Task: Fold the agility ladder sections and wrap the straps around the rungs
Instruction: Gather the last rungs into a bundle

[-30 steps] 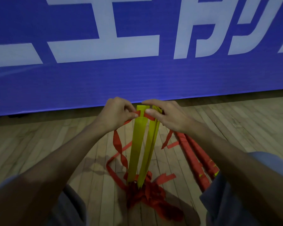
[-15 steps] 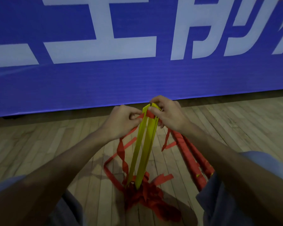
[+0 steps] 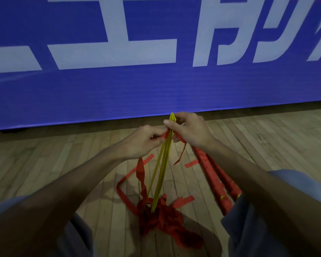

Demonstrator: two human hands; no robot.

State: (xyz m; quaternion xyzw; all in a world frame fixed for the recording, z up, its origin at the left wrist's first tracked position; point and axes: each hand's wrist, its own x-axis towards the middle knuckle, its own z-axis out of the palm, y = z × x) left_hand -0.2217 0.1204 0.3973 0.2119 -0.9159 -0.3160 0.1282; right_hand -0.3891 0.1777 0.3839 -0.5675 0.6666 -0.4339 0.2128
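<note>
Several flat yellow rungs [image 3: 160, 175] stand bunched on end between my knees, seen edge-on, their lower ends in a heap of loose red strap [image 3: 163, 221]. My right hand [image 3: 190, 129] pinches the rungs near their top ends. My left hand [image 3: 143, 140] grips a red strap [image 3: 140, 171] right beside the rungs, at the same height. From there the strap hangs down to the floor heap. A short strap end [image 3: 182, 152] dangles under my right hand.
Two finished bundles wrapped in red strap [image 3: 214, 179] lie on the wooden floor [image 3: 44, 164] at my right, by my right knee. A blue banner with large white letters [image 3: 156, 80] stands close ahead along the floor.
The rungs have turned from face-on to edge-on and closed together. My right hand rose to their top ends; my left hand shifted lower and pulled the strap across.
</note>
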